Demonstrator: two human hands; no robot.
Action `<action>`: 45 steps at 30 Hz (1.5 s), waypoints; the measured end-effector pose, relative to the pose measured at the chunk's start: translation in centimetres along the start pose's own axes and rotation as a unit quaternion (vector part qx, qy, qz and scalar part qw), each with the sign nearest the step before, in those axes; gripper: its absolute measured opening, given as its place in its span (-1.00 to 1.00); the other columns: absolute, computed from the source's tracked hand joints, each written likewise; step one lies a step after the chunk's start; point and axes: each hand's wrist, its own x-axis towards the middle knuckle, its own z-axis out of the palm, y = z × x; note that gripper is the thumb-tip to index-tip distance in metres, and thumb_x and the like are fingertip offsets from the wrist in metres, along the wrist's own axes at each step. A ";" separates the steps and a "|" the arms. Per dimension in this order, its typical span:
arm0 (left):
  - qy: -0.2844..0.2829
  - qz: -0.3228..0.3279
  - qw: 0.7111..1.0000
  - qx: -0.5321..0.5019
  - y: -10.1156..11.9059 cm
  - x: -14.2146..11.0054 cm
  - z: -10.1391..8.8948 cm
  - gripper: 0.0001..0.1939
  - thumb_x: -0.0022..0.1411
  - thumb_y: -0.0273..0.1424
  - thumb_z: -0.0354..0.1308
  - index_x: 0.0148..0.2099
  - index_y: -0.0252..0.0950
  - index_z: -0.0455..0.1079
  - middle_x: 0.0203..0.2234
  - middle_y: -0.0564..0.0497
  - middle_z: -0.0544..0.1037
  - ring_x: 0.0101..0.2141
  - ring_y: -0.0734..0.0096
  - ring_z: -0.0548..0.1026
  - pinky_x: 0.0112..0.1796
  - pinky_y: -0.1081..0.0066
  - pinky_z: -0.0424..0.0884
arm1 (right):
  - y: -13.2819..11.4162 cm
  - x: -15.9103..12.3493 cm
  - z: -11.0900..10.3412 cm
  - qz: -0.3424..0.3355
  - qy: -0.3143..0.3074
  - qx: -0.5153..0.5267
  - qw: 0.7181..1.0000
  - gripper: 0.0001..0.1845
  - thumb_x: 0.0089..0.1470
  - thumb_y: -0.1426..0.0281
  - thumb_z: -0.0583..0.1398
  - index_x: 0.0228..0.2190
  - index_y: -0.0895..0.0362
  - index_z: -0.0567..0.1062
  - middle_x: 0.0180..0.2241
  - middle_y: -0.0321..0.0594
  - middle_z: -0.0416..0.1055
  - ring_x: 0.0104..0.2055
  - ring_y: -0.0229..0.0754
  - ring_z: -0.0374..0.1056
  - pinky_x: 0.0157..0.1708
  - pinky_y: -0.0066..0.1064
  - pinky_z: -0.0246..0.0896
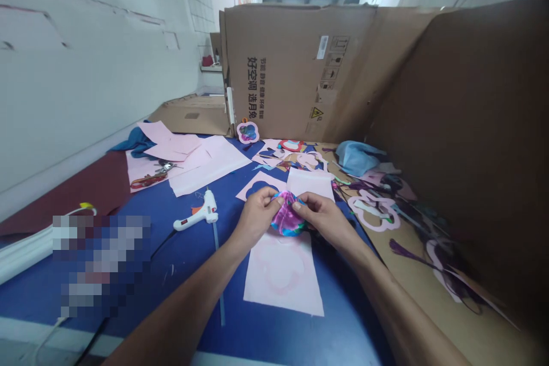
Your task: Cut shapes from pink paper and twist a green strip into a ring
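Observation:
Between my two hands is a round piece of shiny tie-dye fabric [288, 218], pink and purple in the middle with a blue-green rim. My left hand [260, 210] pinches its upper left edge, and my right hand [319, 210] pinches the upper right edge. Creases run down the fabric from the fingers. Just below it lies a white sheet [283, 280] with a faint pink flower outline. A pink sheet with a flower-shaped cutout [246, 191] is partly behind my left hand. Another white sheet [306, 180] lies beyond the fabric.
A white glue gun [198, 214] with a glue stick [219, 280] near it lies left. Scissors [150, 180] rest on pink sheets [171, 146]. Cardboard walls [295, 74] stand behind and right. Flower frames [373, 210], tassels and blue cloth [358, 157] clutter the right side.

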 end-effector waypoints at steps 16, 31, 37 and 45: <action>-0.011 -0.026 1.000 -0.007 0.0 0.3 -0.3 -0.70 0.02 -0.20 0.46 -0.33 -0.27 0.50 -0.56 0.11 0.48 -0.57 0.52 0.38 -0.51 0.49 0.26 | 0.0 -0.1 -0.3 -0.021 0.020 -0.031 0.999 -0.44 0.00 -0.14 0.38 -0.42 0.11 0.49 -0.53 -0.36 0.35 -0.52 -0.29 0.14 -0.51 -0.42 0.05; 0.000 0.018 1.000 0.000 0.1 0.5 -0.1 -0.68 -0.01 -0.20 0.49 -0.31 -0.29 0.52 -0.54 0.11 0.53 -0.54 0.50 0.41 -0.47 0.49 0.29 | 2.2 0.9 0.7 -0.091 0.032 -0.012 0.995 -0.48 0.00 -0.09 0.41 -0.36 0.11 0.52 -0.43 -0.30 0.48 -0.43 -0.23 0.31 -0.40 -0.40 0.21; -0.032 -0.036 0.998 -0.031 0.4 0.1 -0.2 -0.56 -0.06 -0.18 0.53 -0.18 -0.29 0.54 -0.52 0.09 0.56 -0.55 0.47 0.44 -0.50 0.47 0.29 | 3.1 1.1 0.6 -0.115 0.051 -0.001 0.992 -0.54 0.04 -0.05 0.41 -0.36 0.09 0.54 -0.42 -0.28 0.49 -0.41 -0.20 0.33 -0.36 -0.37 0.28; 0.004 0.072 0.997 0.034 0.0 0.5 -0.5 -0.72 0.08 -0.20 0.41 -0.35 -0.30 0.48 -0.53 0.12 0.48 -0.52 0.50 0.37 -0.46 0.47 0.27 | 2.9 1.0 1.0 -0.168 0.056 -0.054 0.983 -0.58 0.16 -0.02 0.33 -0.36 0.09 0.52 -0.44 -0.30 0.45 -0.39 -0.19 0.29 -0.35 -0.38 0.22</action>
